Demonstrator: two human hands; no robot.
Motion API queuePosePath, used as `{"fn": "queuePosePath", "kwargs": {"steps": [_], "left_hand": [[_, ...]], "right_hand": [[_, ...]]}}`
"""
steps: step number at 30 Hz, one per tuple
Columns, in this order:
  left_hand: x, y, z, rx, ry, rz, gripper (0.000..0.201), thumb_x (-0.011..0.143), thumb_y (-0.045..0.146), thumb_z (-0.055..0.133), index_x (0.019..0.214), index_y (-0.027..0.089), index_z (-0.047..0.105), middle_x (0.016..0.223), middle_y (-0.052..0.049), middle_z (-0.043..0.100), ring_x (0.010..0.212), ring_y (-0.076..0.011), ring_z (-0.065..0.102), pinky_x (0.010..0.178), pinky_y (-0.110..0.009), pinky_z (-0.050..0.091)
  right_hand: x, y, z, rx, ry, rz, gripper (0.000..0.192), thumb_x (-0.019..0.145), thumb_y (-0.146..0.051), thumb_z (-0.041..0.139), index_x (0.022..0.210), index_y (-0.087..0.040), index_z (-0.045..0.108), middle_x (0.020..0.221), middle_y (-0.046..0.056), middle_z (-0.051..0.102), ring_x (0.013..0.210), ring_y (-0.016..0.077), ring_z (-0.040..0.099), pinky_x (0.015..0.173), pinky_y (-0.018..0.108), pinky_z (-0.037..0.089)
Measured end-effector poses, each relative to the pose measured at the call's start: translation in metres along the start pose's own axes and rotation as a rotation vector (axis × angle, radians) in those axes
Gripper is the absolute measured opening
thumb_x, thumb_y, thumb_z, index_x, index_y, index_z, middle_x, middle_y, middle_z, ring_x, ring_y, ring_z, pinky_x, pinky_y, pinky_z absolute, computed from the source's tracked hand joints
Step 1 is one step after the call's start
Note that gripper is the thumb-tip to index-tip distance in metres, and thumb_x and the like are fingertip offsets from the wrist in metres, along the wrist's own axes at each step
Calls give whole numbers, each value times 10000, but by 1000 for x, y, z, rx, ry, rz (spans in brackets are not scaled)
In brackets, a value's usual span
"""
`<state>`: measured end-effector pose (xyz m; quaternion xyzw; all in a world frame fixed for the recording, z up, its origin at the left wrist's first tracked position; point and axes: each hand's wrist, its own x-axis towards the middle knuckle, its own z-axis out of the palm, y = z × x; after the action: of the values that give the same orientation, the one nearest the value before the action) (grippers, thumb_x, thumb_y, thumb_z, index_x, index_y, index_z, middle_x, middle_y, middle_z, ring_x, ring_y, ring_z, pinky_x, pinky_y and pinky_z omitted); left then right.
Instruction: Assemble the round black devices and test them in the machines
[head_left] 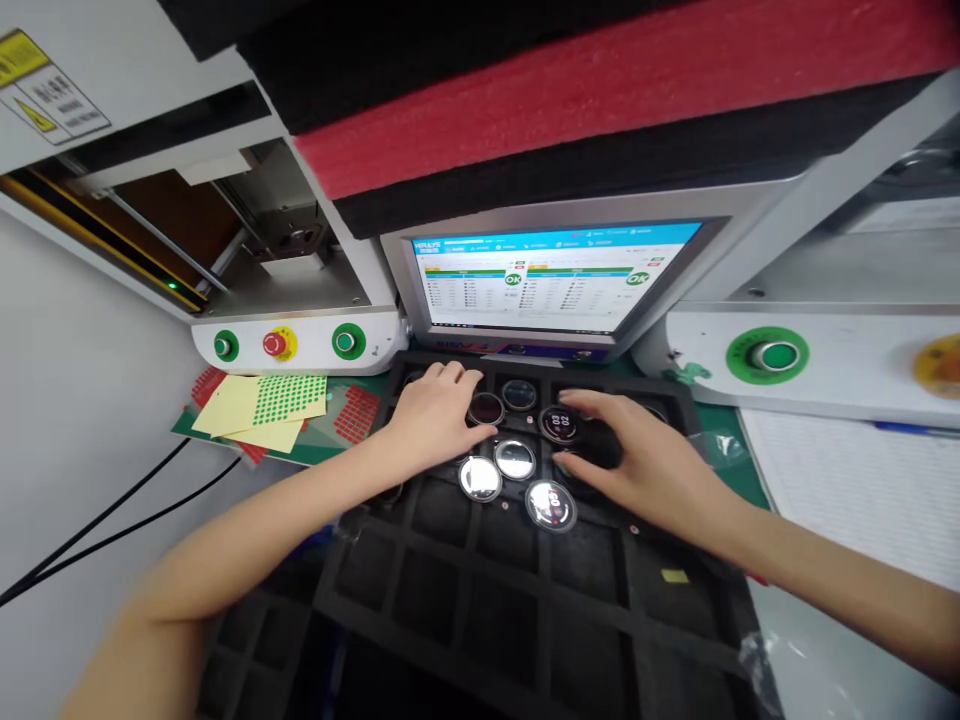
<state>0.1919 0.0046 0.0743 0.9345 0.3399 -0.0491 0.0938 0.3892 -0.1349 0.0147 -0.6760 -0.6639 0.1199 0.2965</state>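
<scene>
Several round watch faces sit in a black foam tray [517,580] with square pockets. My left hand [435,415] rests at the tray's back left, thumb and fingers apart beside a dark round watch face [486,408]. To the right, my right hand [630,445] spreads thumb and forefinger around a lit watch face [559,425] showing digits. Whether either hand touches the watch face near it, I cannot tell. Between and in front of my hands lie two glare-whitened watch faces [480,479] and another lit one [551,506]. A dark one [519,394] sits behind.
Behind the tray stands a monitor [547,280] showing two green OK marks. Green buttons [775,356] and a red stop button [274,343] line the machine fronts. Sticker sheets [289,400] lie left, papers [855,490] right. A red-and-black foam stack [600,110] sits above.
</scene>
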Motion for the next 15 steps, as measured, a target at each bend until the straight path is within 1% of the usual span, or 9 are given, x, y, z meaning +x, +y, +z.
{"fn": "queuePosePath", "kwargs": {"steps": [2,4,7,12,14,15], "left_hand": [[15,1,1,36,-72,-7,499,781,453,770,1164,151,664,1130,-134,686,1069,-357,642,855,-457,553],[23,1,3,27,-105,15,428,783,441,775,1086,149,694,1068,-121,710,988,-336,677,822,-434,555],[26,1,4,30,-129,45,387,793,393,780,1071,139,692,1053,-127,716,978,-317,689,836,-406,543],[25,8,4,20,-126,88,345,768,320,814,1027,125,696,1032,-144,704,970,-321,693,842,-397,534],[19,6,-2,7,-99,81,331,757,297,824,1012,126,699,1022,-143,701,967,-321,691,837,-396,535],[13,2,-7,1,-78,70,319,760,288,820,1011,131,700,1020,-138,700,966,-317,690,836,-393,535]], "right_hand": [[11,6,7,5,-38,47,477,772,-346,664,1212,-205,547,1119,109,697,1018,317,689,822,472,603],[17,8,11,16,-62,60,431,758,-325,665,1164,-221,563,1075,88,704,990,306,694,810,453,601],[18,8,13,49,-75,85,393,767,-304,644,1142,-238,549,1043,69,713,965,288,703,803,428,596],[15,6,14,84,-45,114,506,765,-286,633,1240,-234,469,1064,83,714,996,287,706,856,435,581],[14,5,15,71,-33,127,520,764,-289,627,1252,-231,456,1065,89,714,993,295,707,831,430,584],[13,5,16,61,-30,134,528,762,-296,626,1256,-229,452,1057,90,715,974,299,712,802,423,588]]}}
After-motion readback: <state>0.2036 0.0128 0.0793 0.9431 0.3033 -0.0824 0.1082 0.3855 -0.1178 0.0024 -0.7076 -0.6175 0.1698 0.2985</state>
